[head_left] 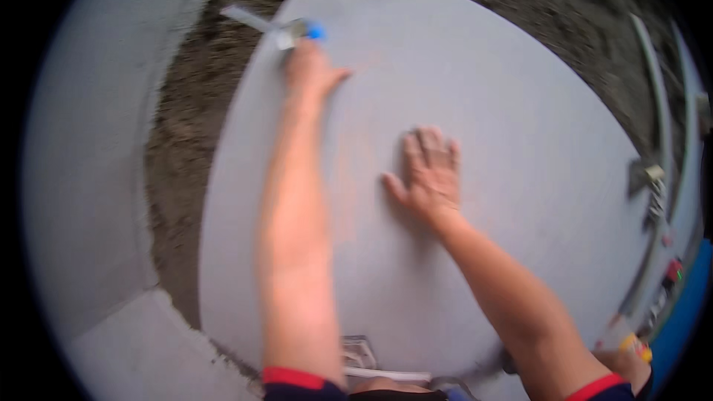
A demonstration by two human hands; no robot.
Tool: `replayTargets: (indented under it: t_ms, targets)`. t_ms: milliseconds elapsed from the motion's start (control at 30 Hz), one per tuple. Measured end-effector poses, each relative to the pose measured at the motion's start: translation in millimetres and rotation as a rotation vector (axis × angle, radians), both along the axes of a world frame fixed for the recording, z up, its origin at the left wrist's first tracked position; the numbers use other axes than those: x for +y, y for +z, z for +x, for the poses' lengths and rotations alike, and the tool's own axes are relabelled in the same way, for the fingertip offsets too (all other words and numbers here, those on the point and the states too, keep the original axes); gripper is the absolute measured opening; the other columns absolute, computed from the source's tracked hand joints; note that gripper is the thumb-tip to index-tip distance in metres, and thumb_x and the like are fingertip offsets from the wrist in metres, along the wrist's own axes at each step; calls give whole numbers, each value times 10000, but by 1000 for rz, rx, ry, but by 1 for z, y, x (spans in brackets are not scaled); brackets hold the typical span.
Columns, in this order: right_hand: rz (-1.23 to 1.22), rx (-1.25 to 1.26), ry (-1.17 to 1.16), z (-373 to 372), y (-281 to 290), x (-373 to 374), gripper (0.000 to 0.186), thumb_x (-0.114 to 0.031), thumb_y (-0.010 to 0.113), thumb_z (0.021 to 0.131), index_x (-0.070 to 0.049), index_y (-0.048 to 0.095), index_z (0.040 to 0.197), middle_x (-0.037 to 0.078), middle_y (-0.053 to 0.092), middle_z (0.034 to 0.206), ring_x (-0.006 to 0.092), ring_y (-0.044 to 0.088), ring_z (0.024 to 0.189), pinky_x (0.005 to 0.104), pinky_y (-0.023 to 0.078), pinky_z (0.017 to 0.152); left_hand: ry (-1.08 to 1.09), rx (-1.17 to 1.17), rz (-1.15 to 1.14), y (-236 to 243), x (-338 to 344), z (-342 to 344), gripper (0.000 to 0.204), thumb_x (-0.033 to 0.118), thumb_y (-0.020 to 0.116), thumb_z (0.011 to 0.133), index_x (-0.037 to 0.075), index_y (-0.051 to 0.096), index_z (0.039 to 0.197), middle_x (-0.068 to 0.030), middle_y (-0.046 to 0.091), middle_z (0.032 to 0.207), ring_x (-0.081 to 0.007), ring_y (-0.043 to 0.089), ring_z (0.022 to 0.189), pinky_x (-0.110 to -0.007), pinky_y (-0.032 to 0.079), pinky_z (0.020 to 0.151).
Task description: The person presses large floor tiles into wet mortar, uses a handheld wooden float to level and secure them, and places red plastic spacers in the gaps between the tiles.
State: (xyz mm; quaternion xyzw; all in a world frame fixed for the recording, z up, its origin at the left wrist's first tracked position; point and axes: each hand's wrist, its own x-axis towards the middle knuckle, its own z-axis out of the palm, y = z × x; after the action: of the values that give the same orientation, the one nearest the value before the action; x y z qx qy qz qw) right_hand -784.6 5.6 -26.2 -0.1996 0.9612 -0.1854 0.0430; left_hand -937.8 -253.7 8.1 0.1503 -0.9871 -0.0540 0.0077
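Observation:
A large pale grey panel (505, 104) lies in front of me. My left hand (308, 67) reaches to its far left edge, thumb stuck out to the right. At its fingertips is a small silvery tool with a blue round part (316, 31), and a pale flat strip (249, 18) juts from it past the panel's edge. Blur hides how the fingers meet this tool and what kind it is. Lying flat on the middle of the panel, my right hand (432, 174) has its fingers spread and holds nothing.
Bare brown soil (182, 156) runs along the panel's left and far sides. Farther left is a concrete slab (96, 141). Long pale rails (653, 82), small blurred items and a blue surface (687, 297) stand at the right. A framed piece (359, 352) shows by my left elbow.

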Motion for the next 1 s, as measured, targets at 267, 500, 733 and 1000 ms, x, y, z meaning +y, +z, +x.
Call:
replayTargets:
  t_ms: [267,500,733,1000]
  targets:
    - [-135,29,-13,0,0,9,778,-577,513,920,-69,389,1495,148,338,1574,298,216,1500,523,84,1222,367,3,-10,42,-73,336,685,307,758,867,-14,459,1393,-227,403,1485,-374,418,1361,-453,342,1141]
    - [188,244,142,-5,-33,-3,796,-635,381,964,-63,350,1516,132,295,1607,337,204,1500,538,124,1203,1091,-215,31,71,-21,798,584,353,702,897,-10,525,1319,-220,545,1320,-371,519,1241,-473,403,1062]
    - [35,-185,455,31,9,26,743,-647,416,967,-63,437,1425,119,472,1381,271,455,1173,446,362,983,1773,-410,501,138,295,880,791,478,675,870,-30,408,1414,-260,437,1442,-396,464,1308,-506,377,1092]
    - [287,-1499,722,357,114,33,613,-589,511,964,12,567,1069,88,599,805,176,606,643,297,516,578,1920,-292,388,72,409,929,656,376,715,860,-85,501,1274,-277,519,1280,-398,601,1127,-463,511,950]
